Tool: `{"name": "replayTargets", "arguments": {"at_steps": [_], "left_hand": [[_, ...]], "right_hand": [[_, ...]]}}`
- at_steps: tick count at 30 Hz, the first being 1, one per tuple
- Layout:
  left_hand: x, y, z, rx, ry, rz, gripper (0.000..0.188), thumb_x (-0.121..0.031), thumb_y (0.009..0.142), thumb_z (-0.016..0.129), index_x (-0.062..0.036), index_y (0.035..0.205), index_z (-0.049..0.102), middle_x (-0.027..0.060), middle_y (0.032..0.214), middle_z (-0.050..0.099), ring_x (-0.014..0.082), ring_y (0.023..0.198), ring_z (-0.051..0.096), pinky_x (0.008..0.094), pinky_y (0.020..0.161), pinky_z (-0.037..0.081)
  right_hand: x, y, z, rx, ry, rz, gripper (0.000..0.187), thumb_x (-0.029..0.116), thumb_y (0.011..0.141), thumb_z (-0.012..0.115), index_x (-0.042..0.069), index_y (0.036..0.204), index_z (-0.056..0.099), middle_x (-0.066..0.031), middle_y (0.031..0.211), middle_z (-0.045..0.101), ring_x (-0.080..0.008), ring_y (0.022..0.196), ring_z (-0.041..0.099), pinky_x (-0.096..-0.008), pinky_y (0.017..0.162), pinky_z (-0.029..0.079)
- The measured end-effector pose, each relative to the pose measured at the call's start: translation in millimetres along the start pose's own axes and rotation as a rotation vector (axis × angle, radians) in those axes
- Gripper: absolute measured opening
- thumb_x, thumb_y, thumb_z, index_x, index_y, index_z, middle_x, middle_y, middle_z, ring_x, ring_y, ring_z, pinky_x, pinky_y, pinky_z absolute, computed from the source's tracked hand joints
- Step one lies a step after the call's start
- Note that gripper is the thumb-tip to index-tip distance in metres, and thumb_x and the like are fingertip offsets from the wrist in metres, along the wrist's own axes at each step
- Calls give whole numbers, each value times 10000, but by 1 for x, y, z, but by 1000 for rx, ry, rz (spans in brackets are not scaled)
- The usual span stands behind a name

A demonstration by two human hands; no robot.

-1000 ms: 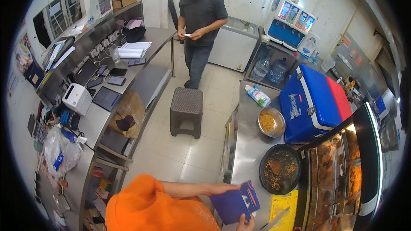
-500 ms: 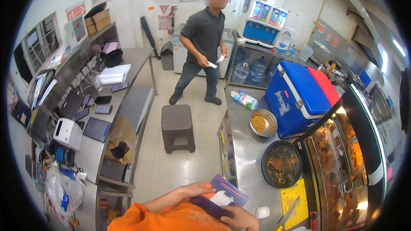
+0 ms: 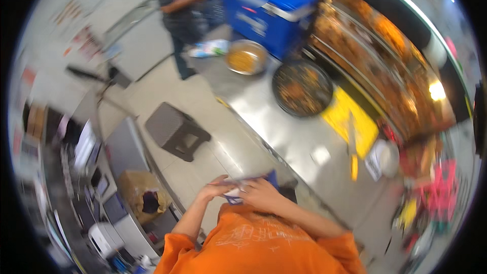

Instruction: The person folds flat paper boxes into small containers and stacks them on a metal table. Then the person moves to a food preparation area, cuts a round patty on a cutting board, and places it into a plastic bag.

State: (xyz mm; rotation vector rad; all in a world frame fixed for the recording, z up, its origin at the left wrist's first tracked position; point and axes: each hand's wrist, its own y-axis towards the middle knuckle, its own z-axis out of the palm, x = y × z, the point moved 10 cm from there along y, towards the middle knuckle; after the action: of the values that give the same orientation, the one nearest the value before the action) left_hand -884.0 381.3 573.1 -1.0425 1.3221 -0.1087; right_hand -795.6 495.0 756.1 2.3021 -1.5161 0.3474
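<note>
In front of my orange shirt, both hands hold a purple printed paper carton (image 3: 272,178) with a white inner side. My left hand (image 3: 217,189) grips its left part, fingers closed at the edge. Across its right part lies my right hand (image 3: 259,194), with the fingers bent over it. Motion blur and the hands hide most of the carton's shape. To the right, on the steel counter (image 3: 264,114), lie a small white crumpled item (image 3: 320,155) and a knife with a yellow handle (image 3: 353,165), its blade on a yellow cutting board (image 3: 350,122).
Farther along the counter are a black round pan (image 3: 303,89) with food bits, a steel bowl (image 3: 246,57) of yellowish crumbs and a blue cooler (image 3: 271,12). A lit food display (image 3: 378,53) flanks them. A brown stool (image 3: 176,131) stands on the floor; a person (image 3: 175,18) is beyond.
My view has swung right and downward, so the counter now fills more of it. Both hands still hold the carton, closer to my body, and my right hand lies more over it.
</note>
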Motion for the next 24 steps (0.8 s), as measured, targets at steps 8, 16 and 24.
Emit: {"name": "replayTargets", "arguments": {"at_steps": [8,16,24], "left_hand": [[75,9,11,-7,-638,-279,492,57,719,543,12,1206,595,72,1020,642,239,982,652,387,840,550],[-15,67,-18,-359,11,208,551,5,846,463,15,1396,480,167,1202,634,277,1090,644,385,938,515],[-139,174,107,-393,824,151,558,-194,882,599,141,1296,433,354,1064,678,492,1016,672,543,910,534]], "right_hand": [[-35,-51,13,-367,166,97,132,231,837,677,100,840,661,-57,848,580,-248,938,587,-378,880,482],[-288,-232,-12,-264,-6,1586,748,404,798,807,212,1453,501,-259,1483,400,-468,1293,454,-569,1007,460],[-314,-323,56,-620,580,1478,631,287,752,819,190,1336,600,-203,1378,535,-370,1214,581,-436,975,525]]}}
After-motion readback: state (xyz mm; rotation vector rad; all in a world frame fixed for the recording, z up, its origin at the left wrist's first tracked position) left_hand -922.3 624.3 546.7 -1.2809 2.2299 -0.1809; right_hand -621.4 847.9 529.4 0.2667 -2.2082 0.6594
